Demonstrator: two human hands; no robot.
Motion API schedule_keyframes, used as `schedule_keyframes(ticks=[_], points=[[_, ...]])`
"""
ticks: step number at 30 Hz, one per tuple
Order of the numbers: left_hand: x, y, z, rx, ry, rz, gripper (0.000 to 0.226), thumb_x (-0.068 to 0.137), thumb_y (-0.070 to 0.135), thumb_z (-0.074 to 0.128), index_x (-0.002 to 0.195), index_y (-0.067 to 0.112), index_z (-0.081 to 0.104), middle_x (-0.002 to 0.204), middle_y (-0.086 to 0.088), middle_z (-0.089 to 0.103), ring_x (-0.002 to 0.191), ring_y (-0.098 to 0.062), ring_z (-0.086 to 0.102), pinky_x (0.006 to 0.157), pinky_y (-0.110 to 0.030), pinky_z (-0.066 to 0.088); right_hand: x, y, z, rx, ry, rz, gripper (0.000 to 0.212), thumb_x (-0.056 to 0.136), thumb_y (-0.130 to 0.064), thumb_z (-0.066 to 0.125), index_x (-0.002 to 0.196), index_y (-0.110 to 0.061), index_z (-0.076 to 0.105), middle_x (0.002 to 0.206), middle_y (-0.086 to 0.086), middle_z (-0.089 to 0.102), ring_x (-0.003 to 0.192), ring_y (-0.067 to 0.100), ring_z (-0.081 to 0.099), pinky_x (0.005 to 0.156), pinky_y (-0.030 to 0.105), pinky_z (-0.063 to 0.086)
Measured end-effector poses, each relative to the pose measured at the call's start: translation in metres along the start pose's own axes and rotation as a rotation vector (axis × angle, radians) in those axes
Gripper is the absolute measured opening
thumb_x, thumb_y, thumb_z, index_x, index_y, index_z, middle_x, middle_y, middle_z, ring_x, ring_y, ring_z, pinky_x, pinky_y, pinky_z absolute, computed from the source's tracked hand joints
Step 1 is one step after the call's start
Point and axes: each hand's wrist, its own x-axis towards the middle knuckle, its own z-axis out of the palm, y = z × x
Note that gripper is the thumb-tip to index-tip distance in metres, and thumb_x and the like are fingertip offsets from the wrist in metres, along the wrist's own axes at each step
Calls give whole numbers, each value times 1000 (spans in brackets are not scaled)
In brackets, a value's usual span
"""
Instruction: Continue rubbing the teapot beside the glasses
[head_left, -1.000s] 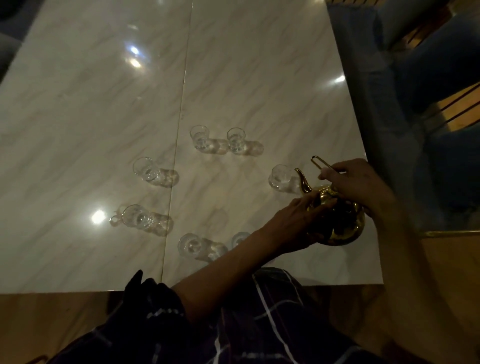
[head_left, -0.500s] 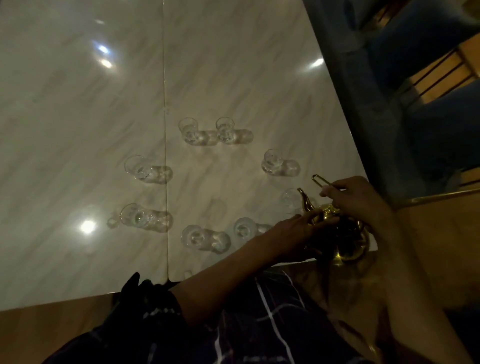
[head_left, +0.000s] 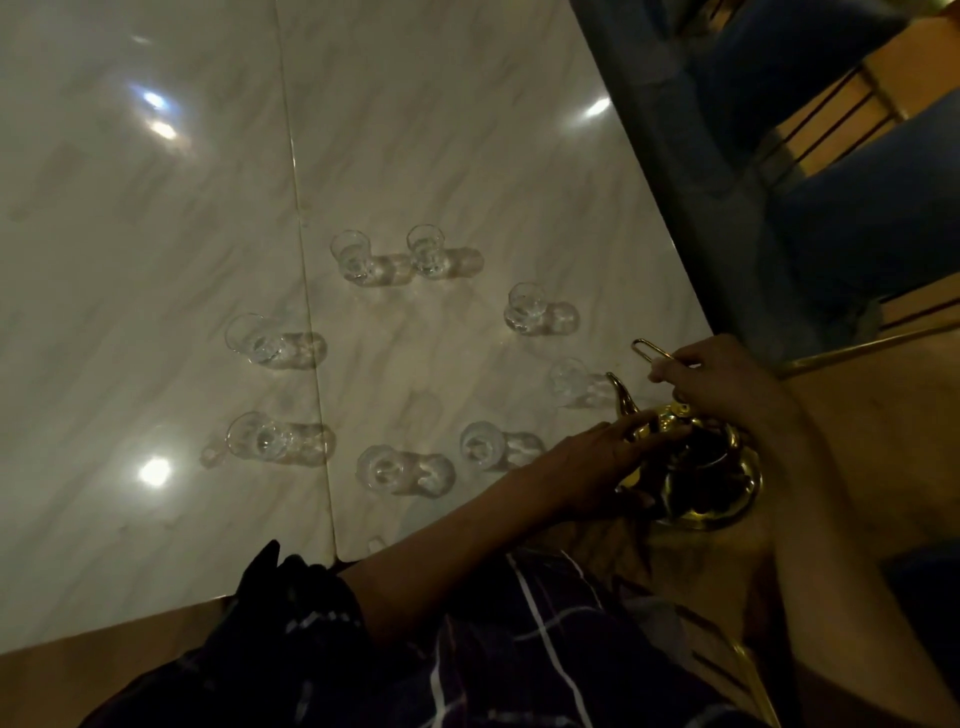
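A shiny gold teapot (head_left: 727, 488) sits at the near right corner of the marble table (head_left: 156, 260). My right hand (head_left: 722, 379) grips its thin wire handle from above. My left hand (head_left: 608, 467) lies with straight fingers against the pot's lid and side, just behind the curved spout (head_left: 621, 395). Several small clear glass cups stand in a ring on the table; the nearest ones are a cup (head_left: 571, 382) right in front of the spout and another cup (head_left: 480, 447) beside my left wrist.
More cups stand further left (head_left: 249, 338) and at the back (head_left: 353, 254). A seam (head_left: 306, 291) runs down the tabletop. Blue upholstered chairs (head_left: 831, 218) stand past the table's right edge. My lap in dark checked cloth (head_left: 519, 649) fills the bottom.
The view has swung, so the table sits further up and left. The teapot has come nearer the table's front right corner, away from the cup it was next to. Both hands keep their hold.
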Motion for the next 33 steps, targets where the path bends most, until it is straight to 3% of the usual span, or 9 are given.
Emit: schedule_keyframes(ticks=[8,15,20,28,33], points=[[2,5,-4,-20,17,18,90,89,26,76,162,24,23,166,-15,22,130,-38,53,90,-52,57,-5,-8,-10,-59,-11,-3,23,94,-31,59,94,-14,75,81,6,66,77,20,64,58,25,45],[3,13,-10,-18,39,28,89,88,25,78,161,23,26,166,-13,20,134,-38,49,90,-53,57,-8,-13,-21,-100,-4,-21,27,93,-34,58,96,-14,76,85,7,68,79,22,66,61,28,49],[5,16,-11,-4,51,46,88,89,26,77,161,22,27,166,-14,20,134,-37,49,90,-51,57,-11,-13,-27,-124,-24,-11,26,93,-37,57,97,-18,74,92,9,69,79,18,64,58,25,43],[7,20,-12,-16,52,77,90,89,26,77,162,25,24,166,-14,19,132,-36,51,87,-50,59,-18,-16,-34,-143,-33,4,25,93,-37,57,98,-19,74,87,4,66,79,13,59,62,28,41],[5,26,-16,-32,52,77,87,91,25,74,162,24,25,166,-14,19,131,-36,50,89,-49,57,-20,-19,-36,-155,-30,20,27,94,-36,57,100,-17,74,81,-1,63,78,11,56,74,35,44]])
